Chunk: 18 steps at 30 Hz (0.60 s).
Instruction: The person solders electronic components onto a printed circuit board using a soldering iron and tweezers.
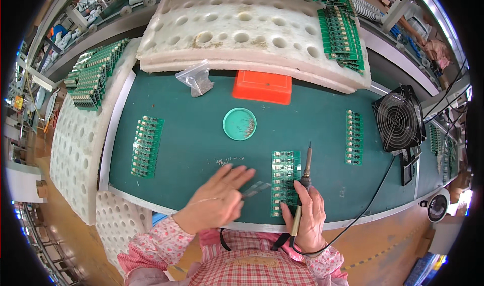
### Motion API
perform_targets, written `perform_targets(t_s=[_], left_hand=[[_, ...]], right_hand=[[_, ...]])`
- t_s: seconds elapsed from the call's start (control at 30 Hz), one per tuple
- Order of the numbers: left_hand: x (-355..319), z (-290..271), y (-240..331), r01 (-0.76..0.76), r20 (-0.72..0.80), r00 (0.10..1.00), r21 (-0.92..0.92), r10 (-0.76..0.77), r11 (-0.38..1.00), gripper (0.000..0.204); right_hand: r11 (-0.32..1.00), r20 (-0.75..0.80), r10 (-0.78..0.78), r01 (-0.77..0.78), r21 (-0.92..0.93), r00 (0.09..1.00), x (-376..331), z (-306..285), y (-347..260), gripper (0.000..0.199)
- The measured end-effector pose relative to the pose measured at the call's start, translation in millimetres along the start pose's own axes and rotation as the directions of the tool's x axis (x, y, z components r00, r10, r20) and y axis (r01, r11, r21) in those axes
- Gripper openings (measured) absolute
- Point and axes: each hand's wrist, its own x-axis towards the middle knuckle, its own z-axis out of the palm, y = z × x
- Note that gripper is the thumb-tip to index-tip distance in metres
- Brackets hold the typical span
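My right hand (311, 218) is closed around a soldering iron (305, 177), whose metal tip points away from me. Its fingertips also rest by the right edge of a green circuit board (286, 177) lined with small components. To the left of that board, my left hand (214, 197) hovers over the mat with its fingers stretched out. A thin pale strand crosses the back of it. Beside its fingers is a blurred grey, see-through streak (257, 188) that I cannot make out. Tiny loose metal parts (228, 161) lie scattered just beyond the left fingertips.
A green round dish (233, 132) holds small parts. Behind it are an upturned red tray (262, 88) and a plastic bag (196, 78). More boards lie left (147, 147) and right (354, 137). A fan (398, 118) stands right; foam racks (227, 26) carry boards.
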Motion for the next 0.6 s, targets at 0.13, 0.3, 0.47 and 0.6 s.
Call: perform_targets(t_s=[0.13,0.3,0.47,0.6], left_hand=[[4,7,-1,-0.067,0.043,0.997,0.060,0.065,0.996,0.020],[-11,-8,-12,0.028,-0.054,0.998,0.145,-0.020,0.989,0.016],[-12,-2,6,0.245,-0.339,0.874,-0.311,-0.348,0.918,0.023],[-8,7,13,0.265,-0.331,0.828,-0.481,-0.453,0.836,0.025]], right_hand=[[0.999,0.003,0.018,-0.018,-0.028,1.000,-2,4,-2,0.068],[1.000,0.017,-0.025,0.025,-0.001,1.000,8,9,-14,0.065],[0.999,0.038,-0.052,0.053,-0.013,0.998,13,13,-15,0.067],[0.997,0.041,-0.077,0.076,0.033,0.996,14,9,-8,0.067]])
